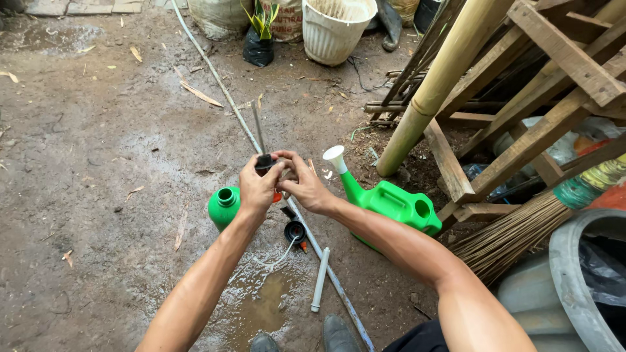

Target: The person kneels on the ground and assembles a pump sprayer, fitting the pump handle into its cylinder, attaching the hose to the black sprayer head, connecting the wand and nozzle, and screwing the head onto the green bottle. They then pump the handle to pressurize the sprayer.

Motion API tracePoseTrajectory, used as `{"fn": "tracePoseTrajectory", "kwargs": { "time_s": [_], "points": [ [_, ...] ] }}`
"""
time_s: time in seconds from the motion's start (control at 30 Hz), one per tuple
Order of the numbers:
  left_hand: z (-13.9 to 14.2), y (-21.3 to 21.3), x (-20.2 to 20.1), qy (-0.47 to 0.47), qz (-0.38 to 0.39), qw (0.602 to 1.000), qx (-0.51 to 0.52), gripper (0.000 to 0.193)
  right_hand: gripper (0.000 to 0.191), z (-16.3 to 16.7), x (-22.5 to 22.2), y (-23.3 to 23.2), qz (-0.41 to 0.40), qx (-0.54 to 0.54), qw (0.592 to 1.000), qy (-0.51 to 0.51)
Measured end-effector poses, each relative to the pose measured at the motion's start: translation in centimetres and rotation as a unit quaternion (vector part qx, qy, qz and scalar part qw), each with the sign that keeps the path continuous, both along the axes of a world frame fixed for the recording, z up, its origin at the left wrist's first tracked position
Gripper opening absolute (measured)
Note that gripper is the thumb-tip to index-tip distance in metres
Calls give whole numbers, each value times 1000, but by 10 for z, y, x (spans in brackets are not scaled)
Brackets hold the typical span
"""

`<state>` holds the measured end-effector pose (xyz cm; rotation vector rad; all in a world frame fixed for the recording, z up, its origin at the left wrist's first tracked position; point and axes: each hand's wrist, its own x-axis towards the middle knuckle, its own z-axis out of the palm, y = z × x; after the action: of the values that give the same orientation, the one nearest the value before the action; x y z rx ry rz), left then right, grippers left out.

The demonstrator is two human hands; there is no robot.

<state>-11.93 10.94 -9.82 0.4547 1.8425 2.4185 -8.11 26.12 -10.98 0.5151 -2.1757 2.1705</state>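
Wet, packed dirt (98, 163) underfoot, strewn with dry leaves; muddy puddle (261, 309) at lower centre. Outdoor yard: white ribbed pot (336, 29) and a small plant in a black bag (259, 39) at top centre, sacks behind them. Bamboo pole (437, 85) leaning through a rough wooden frame (554, 85) at upper right. Broom bristles (508, 234) and a grey tub rim (574, 287) at lower right.

Centre of frame: left hand (257, 189) and right hand (303, 186) closed together around a small black sprayer head (265, 163), its thin rod (258, 127) sticking up toward the top. Green bottle (223, 205), open-necked, just below left of the hands. Green watering can (391, 202) with white spout just right of them. Black cap (295, 229) and white tube (320, 279) on the ground below. Long thin pipe (215, 75) running from the top down to lower centre.

Sprayer head mostly covered by fingers; exact grip hard to make out. An orange bit beneath the left hand unclear. Shoe tips cut off at the bottom edge; tub and frame cut off at right.
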Motion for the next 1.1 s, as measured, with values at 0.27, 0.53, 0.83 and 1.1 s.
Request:
{"fn": "tracePoseTrajectory", "kwargs": {
  "time_s": [0.27,0.53,0.83,1.1],
  "points": [
    [-20,7,-14,-125,-101,985,62,19,42,40,14,2,-139,201,961,127],
    [5,11,-7,-60,-74,995,-16,18,31,56,19,-1,-204,251,939,119],
    [93,-5,-23,46,67,987,-136,32,18,134,-57,39,-299,205,909,203],
    [149,-4,-57,207,121,924,-297,32,21,156,-76,61,-213,-116,969,40]
  ]
}}
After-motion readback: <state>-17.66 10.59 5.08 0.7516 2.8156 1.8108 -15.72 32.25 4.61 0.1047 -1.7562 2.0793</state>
